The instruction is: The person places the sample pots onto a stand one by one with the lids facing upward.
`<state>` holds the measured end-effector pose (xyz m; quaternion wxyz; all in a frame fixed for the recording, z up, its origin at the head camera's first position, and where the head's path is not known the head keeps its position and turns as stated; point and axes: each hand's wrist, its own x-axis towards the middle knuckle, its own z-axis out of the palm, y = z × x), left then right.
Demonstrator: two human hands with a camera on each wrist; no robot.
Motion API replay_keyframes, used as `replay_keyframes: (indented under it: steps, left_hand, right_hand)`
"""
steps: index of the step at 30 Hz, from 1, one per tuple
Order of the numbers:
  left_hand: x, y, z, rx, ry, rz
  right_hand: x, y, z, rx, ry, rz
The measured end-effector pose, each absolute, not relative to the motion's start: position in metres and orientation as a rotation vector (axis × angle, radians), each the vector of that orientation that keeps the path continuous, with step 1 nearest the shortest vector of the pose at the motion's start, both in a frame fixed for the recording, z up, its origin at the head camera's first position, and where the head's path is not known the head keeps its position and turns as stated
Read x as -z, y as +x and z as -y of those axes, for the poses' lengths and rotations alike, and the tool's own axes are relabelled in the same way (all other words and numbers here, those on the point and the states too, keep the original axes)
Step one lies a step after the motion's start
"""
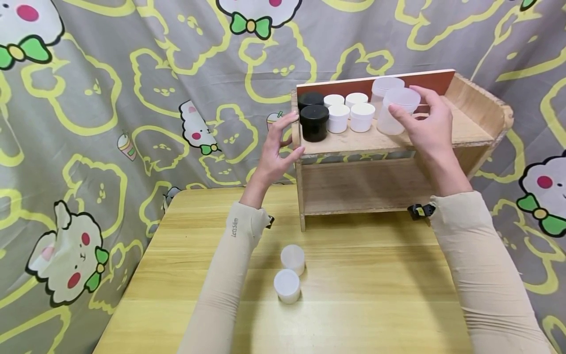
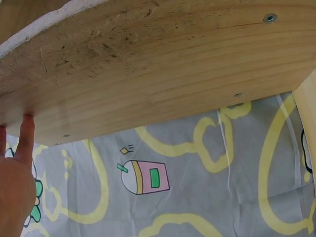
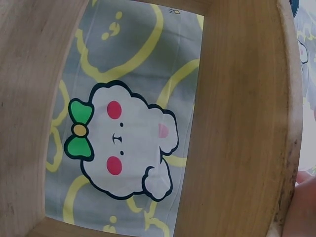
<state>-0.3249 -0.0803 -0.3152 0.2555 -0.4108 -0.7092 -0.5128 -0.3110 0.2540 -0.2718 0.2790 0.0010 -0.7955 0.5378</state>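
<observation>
On the top shelf of a wooden rack [image 1: 477,118], my right hand [image 1: 431,125] grips a translucent jar [image 1: 391,120] between thumb and fingers. Another translucent jar [image 1: 381,87] stands just behind it, partly hidden. My left hand [image 1: 274,152] rests against the rack's left side panel [image 1: 297,182], thumb near its front edge; the left wrist view shows fingertips [image 2: 28,121] touching the bare wood. Beside that hand stand a black jar [image 1: 314,125], a second black jar [image 1: 309,98] behind it, and several white jars [image 1: 361,120].
Two small translucent white-lidded jars, a nearer one [image 1: 287,285] and a farther one [image 1: 293,258], stand on the wooden table [image 1: 367,305] in front of the rack. The lower shelf [image 1: 358,184] lies beneath the jars. A patterned curtain [image 1: 177,118] hangs behind.
</observation>
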Motion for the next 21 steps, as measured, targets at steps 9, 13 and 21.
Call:
replay_keyframes:
  steps: [9, 13, 21]
  left_hand:
    - [0.3149, -0.3242, 0.0801, 1.403, -1.106, 1.938]
    - [0.3151, -0.3244, 0.0801, 1.4, -1.103, 1.941]
    - [0.3151, -0.3245, 0.0801, 1.408, -1.114, 1.922]
  right_hand:
    - [0.2712, -0.3119, -0.2529, -1.404, -0.032, 2.174]
    - [0.2709, -0.3114, -0.252, -1.408, -0.035, 2.178]
    - [0.2701, -0.3127, -0.2507, -1.385, -0.04, 2.212]
